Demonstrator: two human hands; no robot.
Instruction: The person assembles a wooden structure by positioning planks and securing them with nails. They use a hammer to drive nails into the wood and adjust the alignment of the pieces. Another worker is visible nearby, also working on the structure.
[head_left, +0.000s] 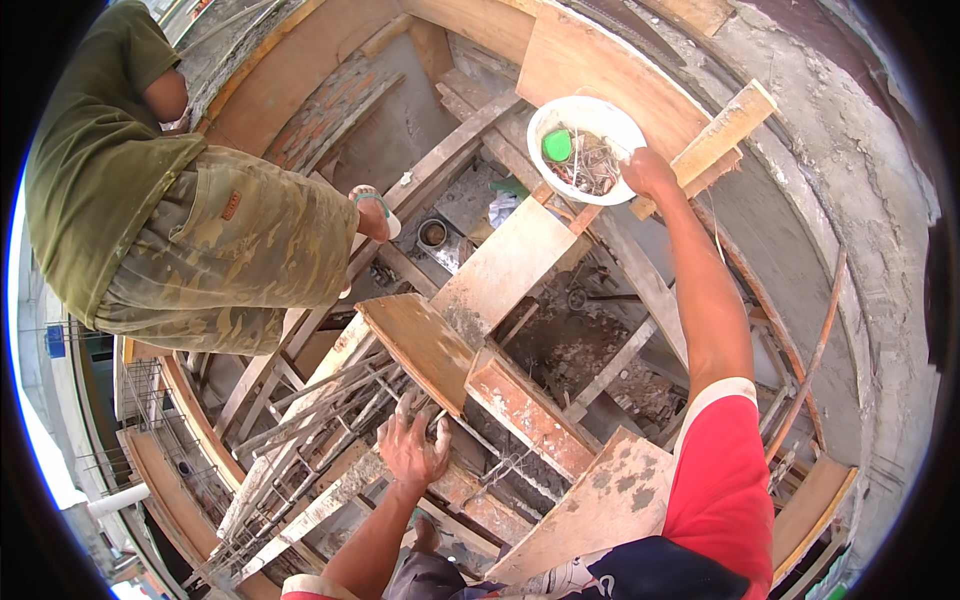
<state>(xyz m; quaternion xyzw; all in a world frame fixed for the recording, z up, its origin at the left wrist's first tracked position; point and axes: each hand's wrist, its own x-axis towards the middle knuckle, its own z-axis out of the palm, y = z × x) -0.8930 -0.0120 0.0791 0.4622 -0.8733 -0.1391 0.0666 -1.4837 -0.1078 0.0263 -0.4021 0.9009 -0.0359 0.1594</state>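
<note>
My right arm reaches far forward, and my right hand (pixel 650 174) grips the near right rim of a round white bucket (pixel 541 118). Inside the bucket lie a bright green round object (pixel 557 145) and a tangle of thin pieces like nails or wire scraps (pixel 592 168). My left hand (pixel 412 440), dusty at the fingertips, is spread with nothing held. It is beside the lower corner of a tilted plywood board (pixel 420 345), over thin steel rods (pixel 350 425); whether it rests on them I cannot tell.
Another person in camouflage shorts (pixel 225 250) stands at the left, one sandalled foot (pixel 373 213) on the timber. Wooden beams (pixel 470 135) cross an open pit with rubble (pixel 575 345) below. A cement-spotted plywood panel (pixel 610 500) lies near me. A curved concrete edge (pixel 840 200) runs along the right.
</note>
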